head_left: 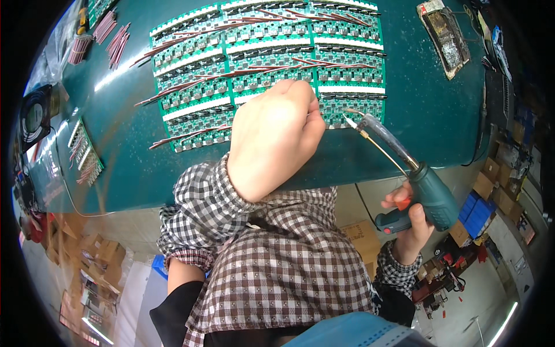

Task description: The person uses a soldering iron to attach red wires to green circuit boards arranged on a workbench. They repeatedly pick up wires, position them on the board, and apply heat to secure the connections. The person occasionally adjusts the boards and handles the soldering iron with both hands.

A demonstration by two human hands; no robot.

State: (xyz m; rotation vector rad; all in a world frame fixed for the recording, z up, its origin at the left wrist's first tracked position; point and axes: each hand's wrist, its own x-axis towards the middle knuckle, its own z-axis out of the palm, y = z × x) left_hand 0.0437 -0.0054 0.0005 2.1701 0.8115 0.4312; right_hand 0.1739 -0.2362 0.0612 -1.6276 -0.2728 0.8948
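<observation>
Green circuit boards (272,59) lie in a grid of rows on the table, with red and black wires (254,70) laid across them. Over the nearest row, my left hand (277,136) is closed in a fist, its back toward me. Whatever its fingers hold, if anything, is hidden beneath it. My right hand (411,217) grips the handle of a dark green soldering gun (435,195), a finger at its red trigger. The iron's tip and thin feed tube point left at the lower right boards, close to my left hand.
On the green table (127,168), bundles of wires (118,46) lie at the far left. A small board strip (85,153) rests at the left, near a black fan (36,115). A stained tray (444,37) sits far right. Cardboard boxes (361,243) stand below the table.
</observation>
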